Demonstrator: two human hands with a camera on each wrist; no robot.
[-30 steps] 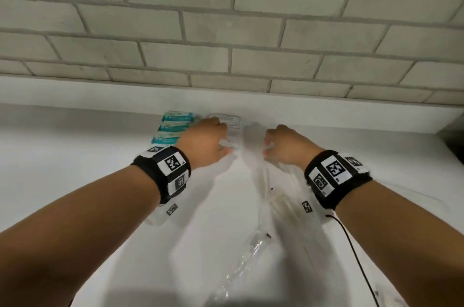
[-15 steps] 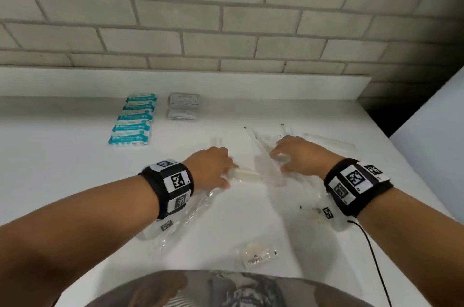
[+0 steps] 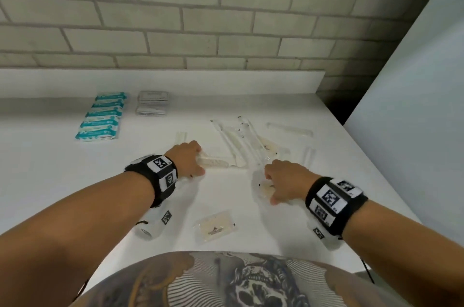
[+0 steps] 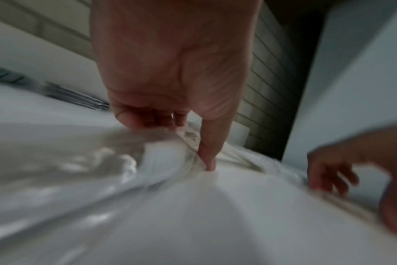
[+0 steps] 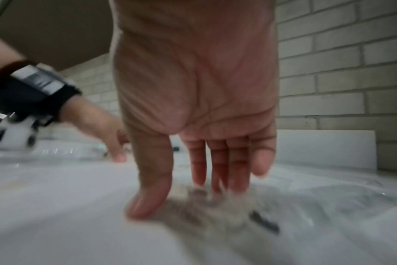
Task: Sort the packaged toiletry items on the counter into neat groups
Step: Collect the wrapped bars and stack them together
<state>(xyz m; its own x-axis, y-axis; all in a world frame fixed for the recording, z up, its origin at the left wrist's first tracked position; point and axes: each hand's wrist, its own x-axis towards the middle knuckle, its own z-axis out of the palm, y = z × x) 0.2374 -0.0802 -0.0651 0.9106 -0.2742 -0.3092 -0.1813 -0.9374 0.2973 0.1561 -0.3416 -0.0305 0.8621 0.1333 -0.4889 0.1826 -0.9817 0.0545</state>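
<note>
Both hands down on clear-wrapped toiletry packets, white worktop (image 3: 62, 168).

Left hand (image 3: 187, 159), fingers curled with the forefinger straight down, pinching a clear-wrapped white comb (image 3: 216, 163) flat on the worktop. Right hand (image 3: 286, 182), fingers straight, pressing a small clear packet with pale contents (image 3: 263, 188); wrist view blurred there. Between and beyond the hands: a fan of long clear-wrapped sticks (image 3: 238, 140). Nearer the body, between the wrists: a clear flat sachet with a cream pad (image 3: 216, 227). Far beyond the left hand: a row of teal-and-white packets (image 3: 100, 118), a stack of grey flat packets (image 3: 152, 103) just beside it.
</note>
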